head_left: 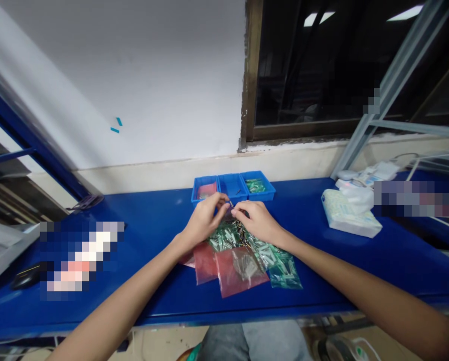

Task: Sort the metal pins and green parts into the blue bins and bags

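Observation:
My left hand [208, 216] and my right hand [257, 220] meet above the middle of the blue table, thumbs and fingers pinched. Between their fingertips is a small thin metal pin [231, 204], too small to see in detail. Below them lies a heap of loose brass-coloured pins [243, 231], partly hidden by my right hand. Around the heap lie green plastic bags [285, 269] of pale slim pieces. Nearer to me, a red plastic bag [230, 281] holds whitish slim pieces, and another red bag [205, 263] overlaps it on the left.
Three joined blue bins [232, 188] stand by the wall, with a red bag in the left one and green bags in the right. A tissue pack [350, 213] sits to the right. A black computer mouse [29, 276] lies at left on the blue table [152, 271].

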The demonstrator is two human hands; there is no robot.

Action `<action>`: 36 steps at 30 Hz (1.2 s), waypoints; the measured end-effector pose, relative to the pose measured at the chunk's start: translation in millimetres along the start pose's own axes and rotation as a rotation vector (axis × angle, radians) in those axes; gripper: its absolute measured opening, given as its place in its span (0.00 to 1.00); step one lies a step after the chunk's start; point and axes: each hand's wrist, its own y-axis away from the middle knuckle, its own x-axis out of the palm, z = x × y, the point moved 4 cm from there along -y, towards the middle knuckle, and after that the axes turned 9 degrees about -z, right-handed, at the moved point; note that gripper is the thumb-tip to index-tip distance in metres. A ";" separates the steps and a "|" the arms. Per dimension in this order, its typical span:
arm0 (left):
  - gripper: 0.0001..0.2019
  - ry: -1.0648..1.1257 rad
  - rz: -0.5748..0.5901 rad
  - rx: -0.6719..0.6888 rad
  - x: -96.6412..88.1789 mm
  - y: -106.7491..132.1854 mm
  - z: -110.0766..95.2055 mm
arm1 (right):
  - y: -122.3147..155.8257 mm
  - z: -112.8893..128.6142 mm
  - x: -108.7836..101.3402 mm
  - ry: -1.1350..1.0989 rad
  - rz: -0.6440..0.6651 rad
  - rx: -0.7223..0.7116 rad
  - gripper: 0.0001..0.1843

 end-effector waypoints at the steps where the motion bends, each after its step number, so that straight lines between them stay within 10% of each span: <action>1: 0.11 -0.127 0.024 0.093 -0.7 1.6 -1.9 | 0.3 -2.5 0.6 -0.002 -0.002 0.012 0.15; 5: 0.12 -0.392 0.095 0.341 -1.0 6.4 -6.9 | 1.3 -8.1 3.5 -0.029 0.013 0.055 0.16; 13: 0.11 -0.368 0.021 0.393 -1.7 6.4 -6.9 | 1.2 3.4 -0.8 -0.051 0.018 0.007 0.20; 23: 0.09 -0.117 -0.067 0.204 -2.9 1.7 -0.2 | 0.5 -0.6 -5.2 -0.039 -0.091 -0.071 0.02; 36: 0.13 0.185 -0.022 -0.094 -8.5 -3.3 -11.0 | 1.4 0.6 -7.8 -0.037 -0.156 -0.097 0.03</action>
